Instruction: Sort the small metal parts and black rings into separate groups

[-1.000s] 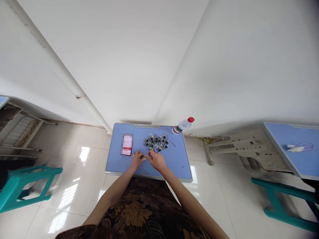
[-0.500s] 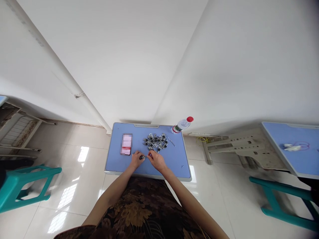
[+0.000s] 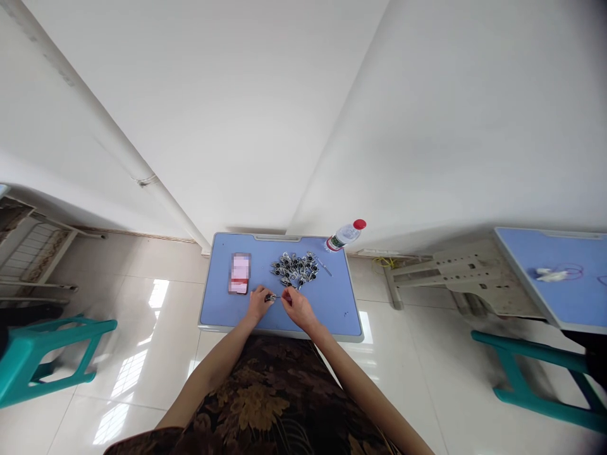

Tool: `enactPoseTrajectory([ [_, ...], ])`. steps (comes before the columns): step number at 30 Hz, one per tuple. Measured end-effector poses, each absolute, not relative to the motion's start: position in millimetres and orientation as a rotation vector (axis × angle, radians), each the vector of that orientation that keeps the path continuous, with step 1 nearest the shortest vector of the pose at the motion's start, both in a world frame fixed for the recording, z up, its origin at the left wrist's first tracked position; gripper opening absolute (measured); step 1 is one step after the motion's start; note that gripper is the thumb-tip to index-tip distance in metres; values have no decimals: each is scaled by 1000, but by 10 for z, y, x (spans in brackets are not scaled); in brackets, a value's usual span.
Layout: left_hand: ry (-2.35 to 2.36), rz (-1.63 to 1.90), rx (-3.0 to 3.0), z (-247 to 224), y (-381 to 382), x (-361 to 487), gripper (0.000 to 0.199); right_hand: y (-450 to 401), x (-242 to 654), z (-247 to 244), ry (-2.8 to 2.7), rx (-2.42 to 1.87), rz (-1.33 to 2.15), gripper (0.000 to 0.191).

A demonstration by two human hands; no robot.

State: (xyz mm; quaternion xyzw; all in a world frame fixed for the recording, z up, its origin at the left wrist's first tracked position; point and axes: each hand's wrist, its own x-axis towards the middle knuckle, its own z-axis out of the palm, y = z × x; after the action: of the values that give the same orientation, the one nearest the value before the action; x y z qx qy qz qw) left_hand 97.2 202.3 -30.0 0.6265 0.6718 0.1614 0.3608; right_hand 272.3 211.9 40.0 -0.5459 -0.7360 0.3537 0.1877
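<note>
Both forearms reach forward over the worktop [image 3: 332, 306]; the left hand's [image 3: 258, 303] grip closes around a small metal part [image 3: 270, 297], the right hand [image 3: 297, 306], fingers bent, pinches a thin rod [image 3: 278, 296] beside it.

Below the frame's centre, the small parts [image 3: 294, 268] look like shiny silvery metal with black bits. The tabletop [image 3: 322, 319] is smooth, with a dull sheen; the bottle [image 3: 342, 237] at its upper right is clear, glossy plastic. The lower-left stool [image 3: 23, 354] looks like smooth plastic. The floor tiles [image 3: 142, 256] shine, the wall [image 3: 237, 126] is matt, and the garment [image 3: 270, 404] at bottom centre is cloth.
</note>
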Motion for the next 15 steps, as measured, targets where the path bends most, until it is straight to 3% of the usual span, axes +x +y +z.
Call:
enactPoseTrajectory([
  [15, 1747, 368, 1615, -284, 2031, 985, 21, 2020, 2646, 376, -2112, -1555, 1035, 8],
])
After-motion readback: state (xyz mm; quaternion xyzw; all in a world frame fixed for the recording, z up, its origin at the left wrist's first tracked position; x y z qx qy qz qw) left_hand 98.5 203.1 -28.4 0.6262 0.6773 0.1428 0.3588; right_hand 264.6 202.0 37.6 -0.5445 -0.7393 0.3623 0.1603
